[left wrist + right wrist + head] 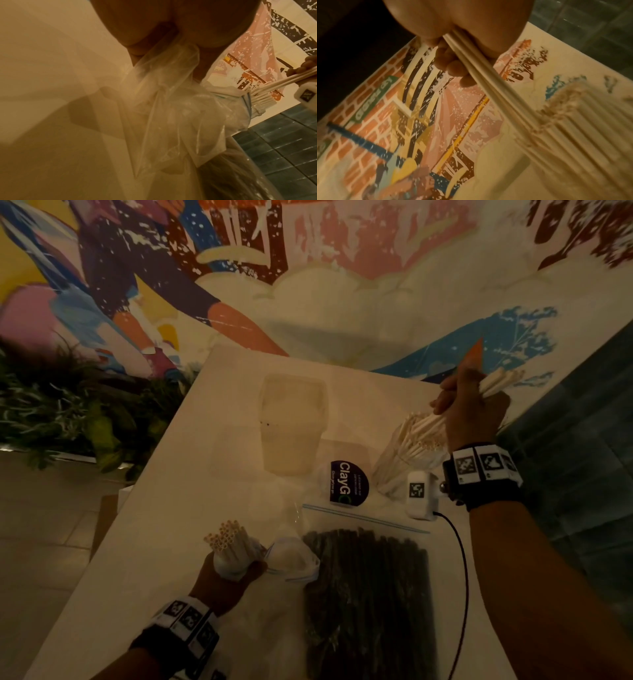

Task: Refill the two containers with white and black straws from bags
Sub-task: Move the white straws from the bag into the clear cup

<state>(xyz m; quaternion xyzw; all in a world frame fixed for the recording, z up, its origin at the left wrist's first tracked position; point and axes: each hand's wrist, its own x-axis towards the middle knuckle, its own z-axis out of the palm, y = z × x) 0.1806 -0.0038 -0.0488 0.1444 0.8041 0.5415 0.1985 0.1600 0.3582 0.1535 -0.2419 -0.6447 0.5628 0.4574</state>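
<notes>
Head view: hands [471, 409] on white straws [424, 426]

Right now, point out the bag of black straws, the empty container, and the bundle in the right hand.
black straw bag [370, 594], head view, middle of the dark straws.
empty container [293, 436], head view, front wall.
white bundle [500, 380], head view, straws above the right hand [474, 412].

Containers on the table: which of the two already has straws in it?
The clear container under the right hand, crowded with white straws. The frosted square container at the table's far middle looks empty.
</notes>
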